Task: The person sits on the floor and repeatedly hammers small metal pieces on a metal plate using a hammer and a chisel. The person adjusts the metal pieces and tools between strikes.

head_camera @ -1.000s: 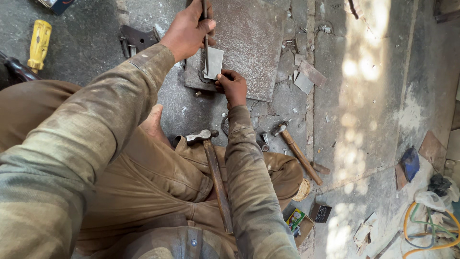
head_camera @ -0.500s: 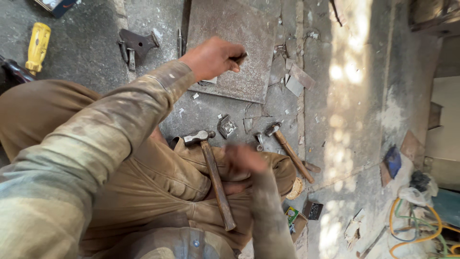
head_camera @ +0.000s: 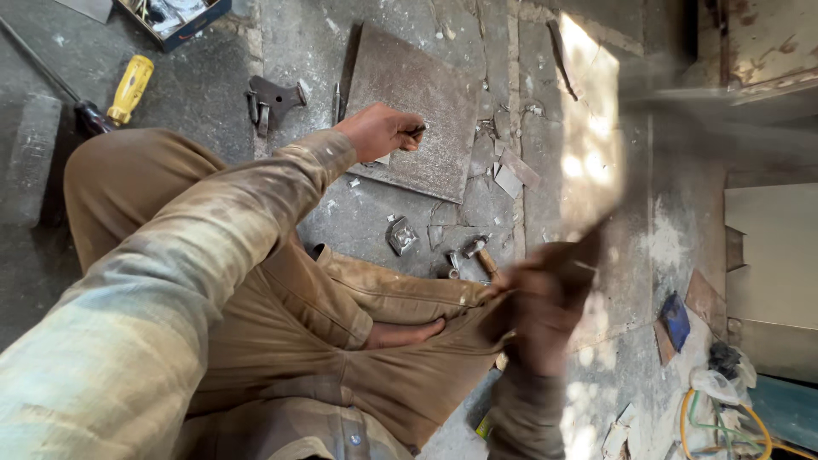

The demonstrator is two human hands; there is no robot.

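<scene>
- The left hand rests on the edge of a flat metal plate on the floor, fingers pinched on a thin dark rod.
- The right hand is blurred, well apart from the left and closed around a wooden handle; what tops the handle I cannot tell.
- Between the hands lie a small metal bracket and a hammer.
- Beyond the left hand, up and to its left, sits a blue box; a yellow-handled screwdriver lies near it.
</scene>
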